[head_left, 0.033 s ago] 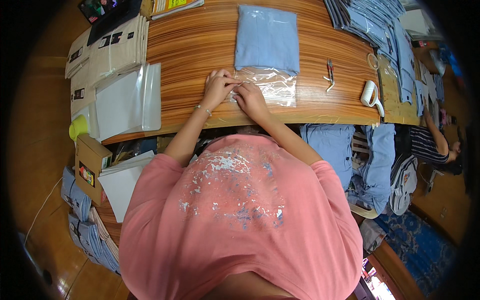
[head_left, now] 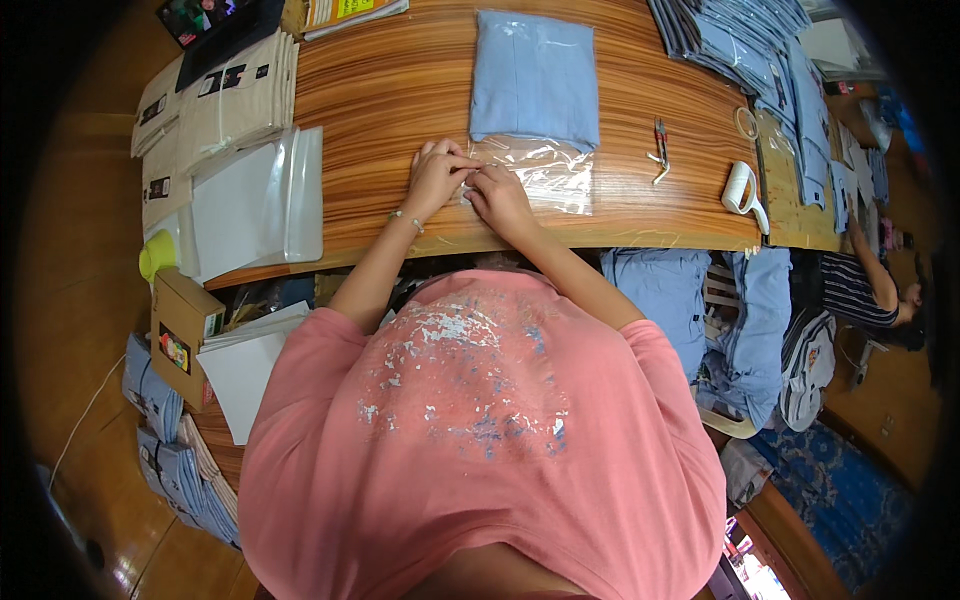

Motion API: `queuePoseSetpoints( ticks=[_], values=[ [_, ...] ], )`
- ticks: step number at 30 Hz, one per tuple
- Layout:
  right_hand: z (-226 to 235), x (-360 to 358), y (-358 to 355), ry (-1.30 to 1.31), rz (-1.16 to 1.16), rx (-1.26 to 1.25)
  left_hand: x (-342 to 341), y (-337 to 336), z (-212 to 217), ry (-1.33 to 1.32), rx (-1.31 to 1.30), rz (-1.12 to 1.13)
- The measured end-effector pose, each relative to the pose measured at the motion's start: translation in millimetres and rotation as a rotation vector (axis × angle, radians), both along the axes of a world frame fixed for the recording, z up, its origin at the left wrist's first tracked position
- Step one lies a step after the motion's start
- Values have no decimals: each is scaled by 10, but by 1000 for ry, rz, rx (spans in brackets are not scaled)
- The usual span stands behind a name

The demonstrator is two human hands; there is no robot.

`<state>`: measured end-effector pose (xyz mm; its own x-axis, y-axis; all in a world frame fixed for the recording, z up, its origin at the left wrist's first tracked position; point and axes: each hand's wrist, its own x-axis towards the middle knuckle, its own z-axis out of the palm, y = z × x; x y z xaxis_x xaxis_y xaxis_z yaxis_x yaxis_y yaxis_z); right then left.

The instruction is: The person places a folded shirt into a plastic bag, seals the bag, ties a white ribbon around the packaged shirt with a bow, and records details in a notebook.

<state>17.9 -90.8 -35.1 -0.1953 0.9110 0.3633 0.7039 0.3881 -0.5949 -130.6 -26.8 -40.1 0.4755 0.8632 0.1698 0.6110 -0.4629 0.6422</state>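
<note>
Right now we are resting our left hand (head_left: 437, 178) and right hand (head_left: 500, 200) at the upper centre of the frame, both bent and nearly meeting at the left edge of the clear plastic bag's (head_left: 562, 182) flap; we cannot tell whether either is pinching it. Inside the bag, a folded blue garment (head_left: 535, 78) is lying above them on the wooden table (head_left: 385, 95). Toward the upper right, red-handled pliers (head_left: 660, 137) are lying near a white roller (head_left: 737, 187).

The table (head_left: 390, 90) bears two hands (head_left: 434, 184) (head_left: 503, 203), one roller (head_left: 738, 187), one pair of pliers (head_left: 660, 137).
</note>
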Motion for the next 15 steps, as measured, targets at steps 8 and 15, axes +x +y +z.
queuePoseSetpoints(
  ticks=[8, 15],
  values=[
    [10, -51, -9, -112, -18, -47, 20, -48, 44, 19, 11, 19],
    [-50, -78, -36, -26, -54, -113, 11, -40, 34, -25, -9, 21]
  ],
)
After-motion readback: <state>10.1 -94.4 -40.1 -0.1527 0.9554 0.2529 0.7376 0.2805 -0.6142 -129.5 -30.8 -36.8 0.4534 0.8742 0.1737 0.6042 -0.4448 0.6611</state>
